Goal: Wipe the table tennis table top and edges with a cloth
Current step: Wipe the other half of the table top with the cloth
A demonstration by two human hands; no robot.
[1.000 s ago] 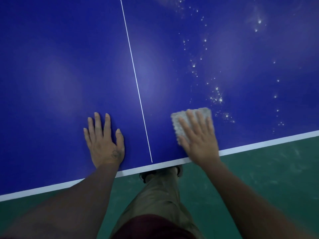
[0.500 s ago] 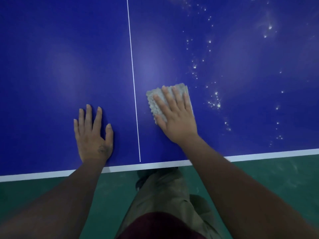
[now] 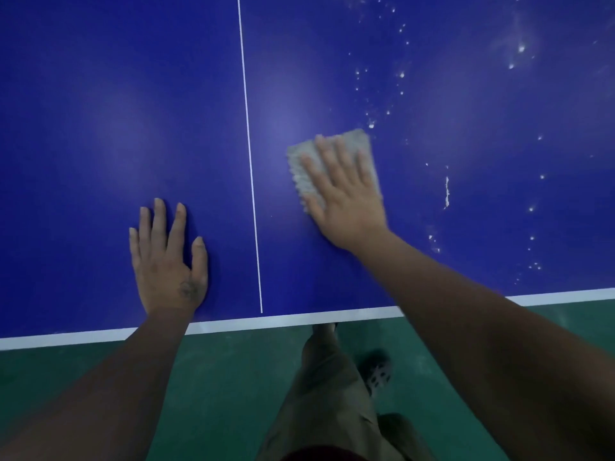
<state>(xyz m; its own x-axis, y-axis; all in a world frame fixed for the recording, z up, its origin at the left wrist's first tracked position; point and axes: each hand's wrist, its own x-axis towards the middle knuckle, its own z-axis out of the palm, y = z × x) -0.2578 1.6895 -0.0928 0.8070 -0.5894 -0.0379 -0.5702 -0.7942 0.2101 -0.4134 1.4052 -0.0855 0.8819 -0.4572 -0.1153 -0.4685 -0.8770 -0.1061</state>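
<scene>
So the person's right hand [image 3: 346,197] is laid flat on top of the cloth [image 3: 354,139], fingers straight and a bit spread, pressing it down onto the blue bench [image 3: 100,128] rather than clutching it. The grip there is wide open, with the cloth pinned under palm and fingers. The cloth sits just right of the white centre line [image 3: 248,144], a fair way in from the white edge stripe [image 3: 266,322], and its far corner is just beside a cluster of pale specks [image 3: 371,123]. More specks and a thin pale streak [image 3: 447,191] are scattered over the right half, off to the right of the hand. The left hand [image 3: 166,261] is flat on the bench on the other side of the line, near the edge, fingers straight, holding nothing (looks like it's just bracing).

Handling-wise: the cloth looks small, light and soft, with a nubbly texture, lying as a rough rectangle. It'll probably bunch or slide out from under if pushed with fingertips only, so a flat palm over its middle seems the way to go. For the edges, it'd likely be better to wrap it over the rim and pinch it between thumb and fingers. The bench top looks hard and smooth, so the cloth should glide easily; the specks may need a bit more pressure
</scene>
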